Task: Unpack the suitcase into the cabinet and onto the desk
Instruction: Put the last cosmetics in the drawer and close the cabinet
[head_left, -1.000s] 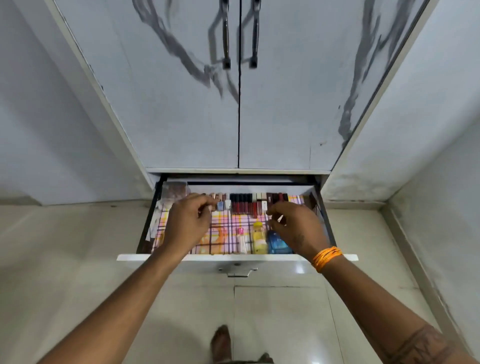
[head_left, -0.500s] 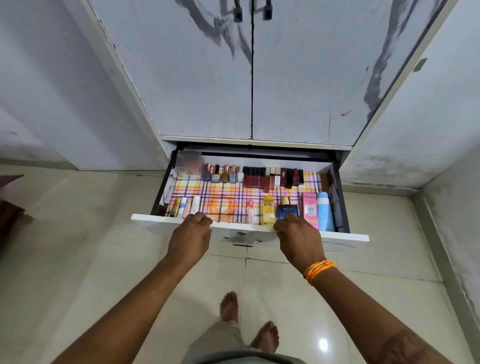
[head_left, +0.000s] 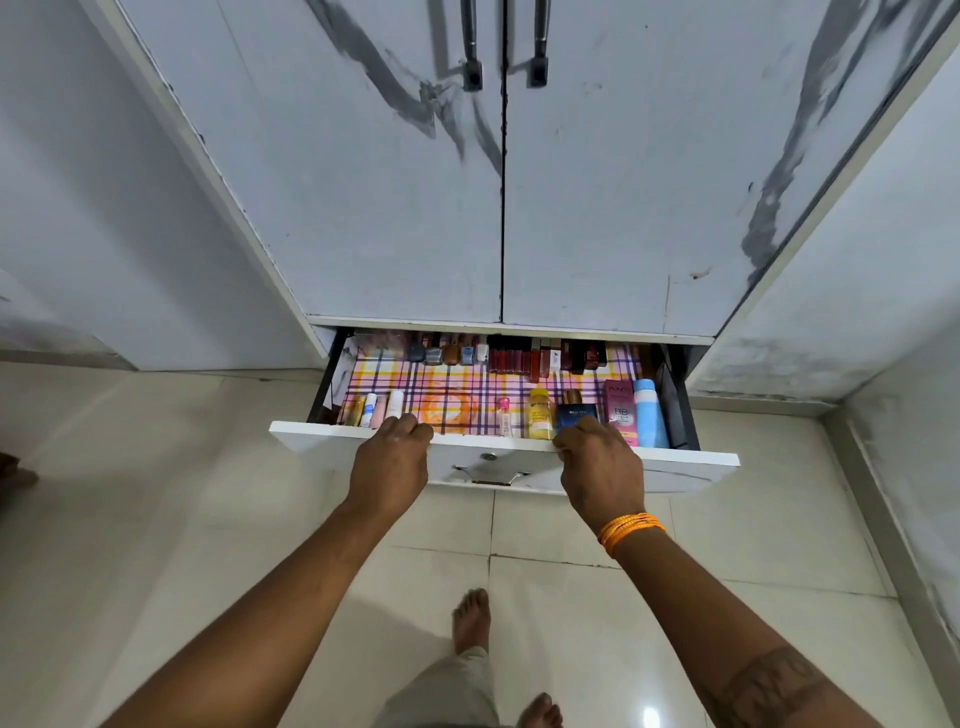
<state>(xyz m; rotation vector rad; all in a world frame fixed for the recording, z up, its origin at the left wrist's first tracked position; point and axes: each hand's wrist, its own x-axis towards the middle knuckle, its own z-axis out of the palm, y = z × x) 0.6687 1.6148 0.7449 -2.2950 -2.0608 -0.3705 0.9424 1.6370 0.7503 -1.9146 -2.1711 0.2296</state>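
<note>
Drawer (head_left: 311, 439) is being held at its white front edge by both hands. Left hand (head_left: 390, 457) is being curled over the edge, fingers hooked onto the rim. Right hand (head_left: 597, 467) is being curled over the same edge, an orange thread band (head_left: 629, 531) being worn on its wrist. Metal drawer handle (head_left: 491, 475) is lying between the hands, untouched.

Beyond the hands, a checked liner (head_left: 467, 387) is being shown on the drawer floor. Just beyond the left hand, small tubes (head_left: 376, 408) are lying side by side. Just beyond the right hand: a yellow bottle (head_left: 539, 413), a dark blue box (head_left: 574, 413), a pink BB cream carton (head_left: 619, 408), a light blue bottle (head_left: 649, 415). Farther from the hands, a row of nail polishes and lipsticks (head_left: 519, 358) is being kept along the back wall.

Above the drawer, the cabinet doors (head_left: 363, 208) are being kept closed. Suitcase is out of view.
</note>
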